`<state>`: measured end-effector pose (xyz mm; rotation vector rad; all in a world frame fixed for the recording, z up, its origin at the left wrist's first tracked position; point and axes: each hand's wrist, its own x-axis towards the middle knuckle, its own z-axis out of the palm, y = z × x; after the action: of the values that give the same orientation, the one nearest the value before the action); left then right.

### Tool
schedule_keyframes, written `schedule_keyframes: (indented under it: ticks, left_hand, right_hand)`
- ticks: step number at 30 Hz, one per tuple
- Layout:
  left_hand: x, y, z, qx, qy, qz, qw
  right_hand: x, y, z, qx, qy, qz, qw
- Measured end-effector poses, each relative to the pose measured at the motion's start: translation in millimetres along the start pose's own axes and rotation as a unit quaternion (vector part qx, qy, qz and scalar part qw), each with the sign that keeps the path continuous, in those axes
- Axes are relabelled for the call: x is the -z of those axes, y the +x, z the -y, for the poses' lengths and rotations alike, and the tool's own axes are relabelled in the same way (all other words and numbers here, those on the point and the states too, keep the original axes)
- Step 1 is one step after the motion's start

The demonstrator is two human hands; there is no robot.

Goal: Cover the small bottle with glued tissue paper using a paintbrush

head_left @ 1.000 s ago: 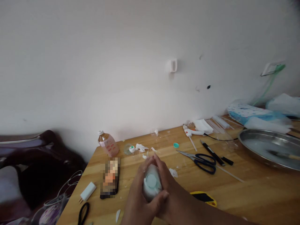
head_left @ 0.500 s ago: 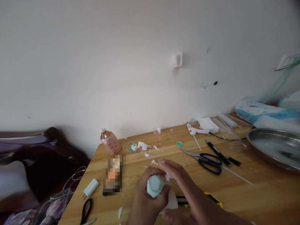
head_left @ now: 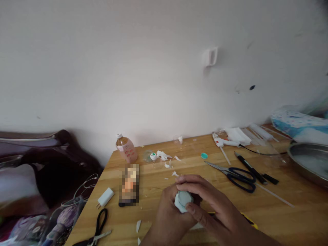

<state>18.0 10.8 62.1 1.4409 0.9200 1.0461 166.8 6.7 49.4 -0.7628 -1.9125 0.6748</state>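
A small pale mint piece with a round, flat top and a whitish side sits upright between my hands, low in the middle of the view. My left hand is wrapped around its side. Over it from the right comes my right hand, fingers curved around the far side and thumb pressed on the near rim. The piece's lower part is hidden by my hands. Beneath my right hand lies a black and yellow tool, mostly covered. White scraps lie just beyond my hands on the wooden table.
Dark-handled scissors, a black marker and its cap lie right. Behind are a white glue gun and a teal disc. A metal basin stands far right. Left are a pink bottle, phone and charger.
My right hand has moved from beside the mint piece onto it, its fingers and thumb closing around the top. The camera view has turned slightly left, so everything sits further right.
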Motion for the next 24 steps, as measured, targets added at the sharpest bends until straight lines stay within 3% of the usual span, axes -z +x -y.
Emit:
schedule_keyframes:
  ticks: [9, 13, 21, 24]
  left_hand:
    - [4.8, 2, 5, 0.031, -0.008, -0.012, 0.999]
    - [3.0, 2, 10, -0.01, -0.005, -0.011, 1.0]
    - [2.6, 3, 11, -0.037, 0.054, -0.01, 0.998]
    - [4.7, 3, 10, -0.059, 0.066, -0.001, 0.996]
  right_hand:
    - [4, 11, -1, -0.045, 0.066, 0.033, 0.996]
    - [11, 16, 3, -0.05, 0.069, 0.062, 0.994]
    - [15, 15, 6, -0.056, 0.067, 0.055, 0.995]
    - [16, 12, 6, -0.103, 0.078, 0.07, 0.989]
